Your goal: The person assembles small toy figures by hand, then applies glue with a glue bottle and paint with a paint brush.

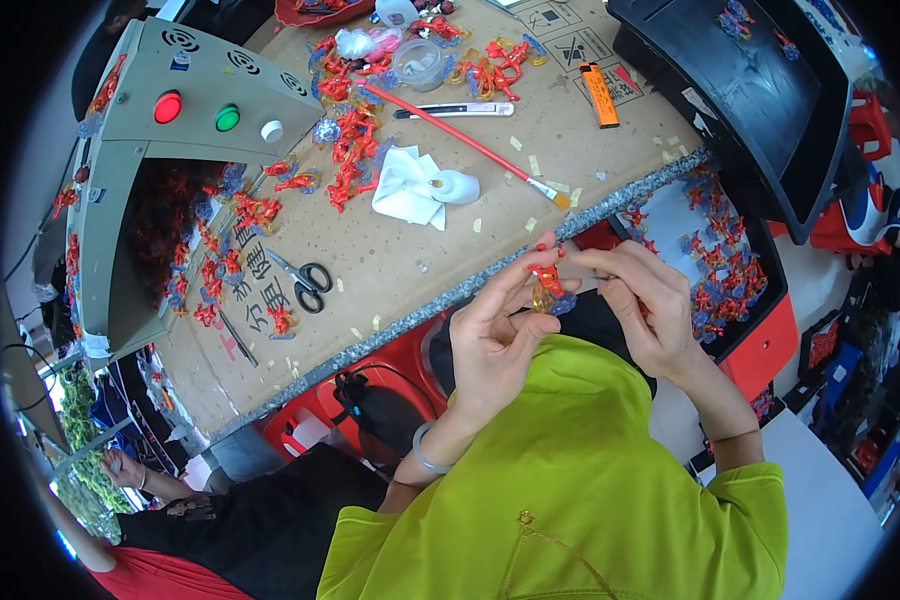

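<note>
Red figure [545, 280] in work | head view: figure is held just beyond the table [370, 270] edge, person's side | left hand [492, 350]: thumb and fingers pinch the figure | right hand [652, 312]: fingers bent, near figure's top (if they pinch something, I cannot tell) | on table: brush [470, 147], scissors [298, 277]

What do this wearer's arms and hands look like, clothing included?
The left hand and right hand are gloveless. Short lime-green fabric sleeves leave the forearms bare. A thin, pale, rounded bangle circles the left wrist; the right shows none.
</note>
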Demonstrator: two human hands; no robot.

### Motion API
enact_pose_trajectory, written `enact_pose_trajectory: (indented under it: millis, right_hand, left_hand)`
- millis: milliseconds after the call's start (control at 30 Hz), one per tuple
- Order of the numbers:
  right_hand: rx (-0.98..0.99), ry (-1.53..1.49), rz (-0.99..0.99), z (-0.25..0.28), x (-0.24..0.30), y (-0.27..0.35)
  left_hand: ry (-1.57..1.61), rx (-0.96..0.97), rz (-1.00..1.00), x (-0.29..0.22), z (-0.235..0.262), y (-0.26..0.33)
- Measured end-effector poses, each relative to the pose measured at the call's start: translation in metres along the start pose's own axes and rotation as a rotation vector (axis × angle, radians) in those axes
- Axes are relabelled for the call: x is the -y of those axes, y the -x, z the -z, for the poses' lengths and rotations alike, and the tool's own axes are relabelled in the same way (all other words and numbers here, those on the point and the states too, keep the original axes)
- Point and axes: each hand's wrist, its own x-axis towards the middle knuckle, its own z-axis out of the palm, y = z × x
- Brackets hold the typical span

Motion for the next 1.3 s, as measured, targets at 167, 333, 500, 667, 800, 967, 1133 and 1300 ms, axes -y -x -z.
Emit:
enact_pose_trajectory:
  millis: [167, 333, 500, 667, 800, 967, 1133, 1300]
  right_hand:
    - [0.037, 0.032, 0.040, -0.007, -0.003, 0.005]
    - [-0.006, 0.062, 0.132, -0.007, -0.006, 0.006]
    - [-0.009, 0.158, 0.192, -0.006, -0.004, 0.007]
    - [0.016, 0.166, 0.177, -0.007, -0.005, 0.008]
    - [0.020, 0.161, 0.152, -0.009, -0.004, 0.010]
    - [-0.008, 0.221, 0.160, -0.012, -0.002, 0.011]
    - [-0.073, 0.270, 0.185, -0.021, -0.006, 0.014]
    - [-0.130, 0.229, 0.137, -0.031, -0.006, 0.017]
  left_hand:
    - [0.017, 0.005, -0.013, 0.001, 0.000, 0.000]
    - [0.031, 0.002, -0.038, 0.005, 0.002, 0.002]
    - [0.037, -0.012, -0.070, 0.007, 0.002, 0.003]
    - [0.008, -0.012, -0.009, 0.000, -0.002, 0.003]
    - [0.009, -0.006, -0.023, 0.001, -0.003, 0.003]
    - [0.010, -0.011, -0.024, 0.002, -0.004, 0.004]
    - [-0.051, -0.023, -0.032, 0.002, -0.006, 0.006]
    - [-0.086, -0.079, -0.024, 0.004, -0.009, 0.009]
